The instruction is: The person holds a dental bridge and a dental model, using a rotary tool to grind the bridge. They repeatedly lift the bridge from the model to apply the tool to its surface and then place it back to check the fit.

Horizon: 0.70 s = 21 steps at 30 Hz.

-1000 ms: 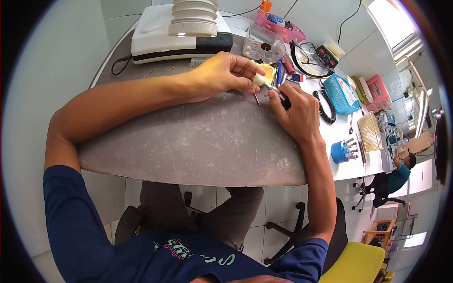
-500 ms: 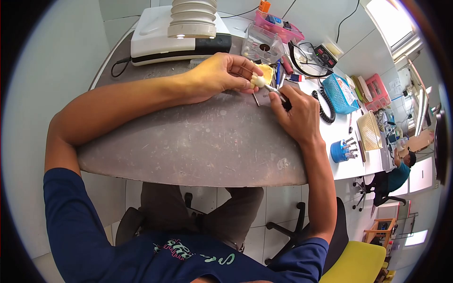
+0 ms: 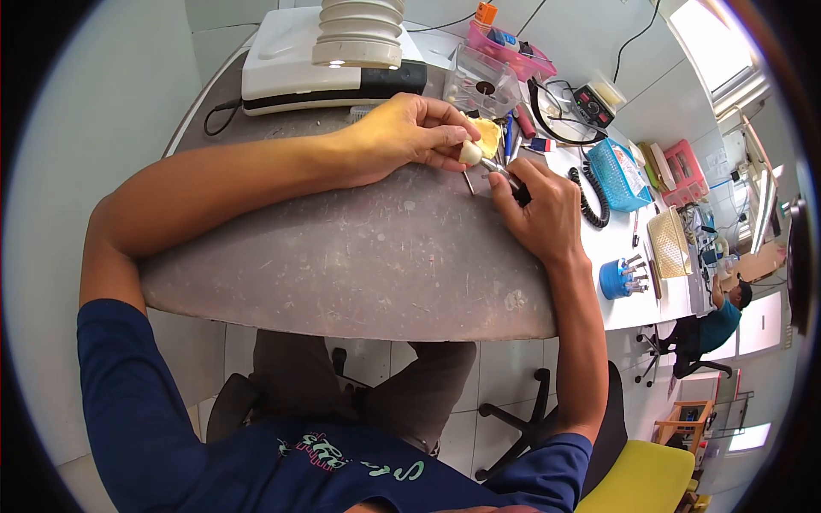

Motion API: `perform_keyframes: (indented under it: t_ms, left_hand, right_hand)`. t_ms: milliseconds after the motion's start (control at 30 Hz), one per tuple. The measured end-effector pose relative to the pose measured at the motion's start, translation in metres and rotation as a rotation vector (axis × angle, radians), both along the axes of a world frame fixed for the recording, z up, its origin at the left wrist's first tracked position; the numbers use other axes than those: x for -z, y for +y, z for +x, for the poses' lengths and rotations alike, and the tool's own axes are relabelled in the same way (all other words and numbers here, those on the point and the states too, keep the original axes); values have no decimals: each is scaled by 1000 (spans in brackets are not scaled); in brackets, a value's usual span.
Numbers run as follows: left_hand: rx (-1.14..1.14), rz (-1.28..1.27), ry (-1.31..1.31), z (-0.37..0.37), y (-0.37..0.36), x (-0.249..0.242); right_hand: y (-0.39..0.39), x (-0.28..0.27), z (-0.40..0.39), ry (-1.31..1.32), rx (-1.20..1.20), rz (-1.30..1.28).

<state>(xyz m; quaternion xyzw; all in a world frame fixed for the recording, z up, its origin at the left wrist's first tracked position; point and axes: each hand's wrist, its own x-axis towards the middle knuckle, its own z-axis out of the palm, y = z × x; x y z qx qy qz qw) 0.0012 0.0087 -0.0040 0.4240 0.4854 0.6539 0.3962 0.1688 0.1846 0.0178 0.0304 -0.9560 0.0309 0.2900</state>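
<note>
Between the fingertips of my left hand is a small whitish dental piece, rounded like a crown; its far side is hidden by the fingers. My right hand is closed around a metal rotary handpiece, whose tip points at the dental piece and looks to be against it; actual contact is too small to tell. Just behind the fingers lies a pale yellow dental cast. A thin metal rod rests on the grey bench top below the hands.
A white box-like unit with a ribbed suction hose stands at the back. Nearby are a clear container, a pink basket, a blue basket, a coiled black cord and a blue bur holder. A co-worker sits far right.
My left fingers have shifted and turned the dental piece, so a smoother, rounder side now shows. My right hand keeps the handpiece at nearly the same spot. The whole view has shifted slightly.
</note>
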Motion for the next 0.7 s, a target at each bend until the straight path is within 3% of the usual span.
perform_keyframes:
  t_ms: [700]
  left_hand:
    - [4, -23, 6, 2, 2, -3]
  right_hand:
    - [0, 0, 0, 37, -32, -12]
